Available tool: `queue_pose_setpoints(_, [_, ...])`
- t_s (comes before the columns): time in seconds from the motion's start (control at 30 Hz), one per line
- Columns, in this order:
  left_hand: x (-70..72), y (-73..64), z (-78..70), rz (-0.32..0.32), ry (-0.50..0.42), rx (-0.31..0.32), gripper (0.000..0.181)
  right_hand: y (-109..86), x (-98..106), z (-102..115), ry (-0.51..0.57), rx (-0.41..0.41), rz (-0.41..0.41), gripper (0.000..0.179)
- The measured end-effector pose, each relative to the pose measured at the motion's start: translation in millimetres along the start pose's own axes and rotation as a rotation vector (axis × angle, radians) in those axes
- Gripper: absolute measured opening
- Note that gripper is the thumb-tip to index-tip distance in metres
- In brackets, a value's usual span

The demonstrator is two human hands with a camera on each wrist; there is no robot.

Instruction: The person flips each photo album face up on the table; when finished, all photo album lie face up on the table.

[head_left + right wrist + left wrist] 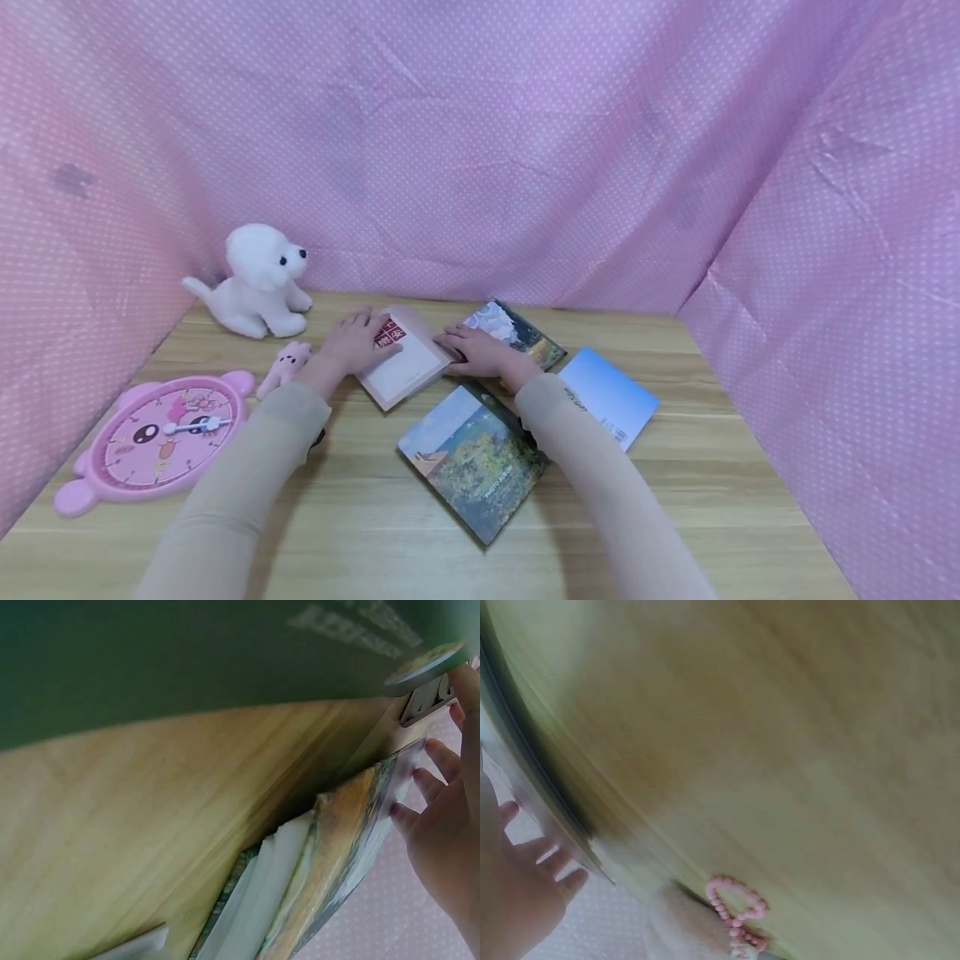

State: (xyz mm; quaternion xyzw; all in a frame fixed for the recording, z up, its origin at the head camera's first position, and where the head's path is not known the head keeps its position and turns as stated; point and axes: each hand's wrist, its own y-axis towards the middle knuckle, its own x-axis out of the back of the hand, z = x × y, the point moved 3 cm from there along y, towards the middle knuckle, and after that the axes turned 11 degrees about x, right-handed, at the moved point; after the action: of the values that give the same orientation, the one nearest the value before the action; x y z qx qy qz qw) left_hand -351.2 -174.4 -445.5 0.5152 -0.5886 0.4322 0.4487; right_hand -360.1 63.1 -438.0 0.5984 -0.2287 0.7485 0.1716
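Note:
My left hand rests with extended fingers on a whitish-pink album with a red square of characters; its edge shows in the left wrist view. My right hand lies at that album's right corner, beside an album with a painted cover behind it. In the right wrist view the right hand's fingers touch the edge of a picture-covered album. Under the right wrist, nearer me, lies an album marked PHOTO ALBUM. A blue album lies right of the forearm, partly hidden.
On the left stand a white plush dog, a small pink plush toy and a pink toy clock. A pink bead string shows in the left wrist view. Pink dotted cloth encloses the wooden table.

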Motion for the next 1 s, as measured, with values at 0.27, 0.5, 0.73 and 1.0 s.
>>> queue_pose_setpoints(0.27, [-4.2,6.7,5.0,0.042,-0.103,-0.005,0.084,0.9,1,0,0.021,-0.005,0.019,0.066])
queue_pose_setpoints(0.5, [-1.9,6.8,7.0,0.058,-0.171,-0.004,0.088,2.0,1,1,0.028,0.014,0.023,0.065])
queue_pose_setpoints(0.73, [1.8,4.7,6.7,0.065,-0.254,0.01,0.095,1.5,3,2,0.072,0.015,-0.005,0.067])
queue_pose_setpoints(1.0, [6.9,8.3,5.8,0.086,-0.343,0.058,0.099,1.0,11,5,0.131,0.07,-0.06,0.062])
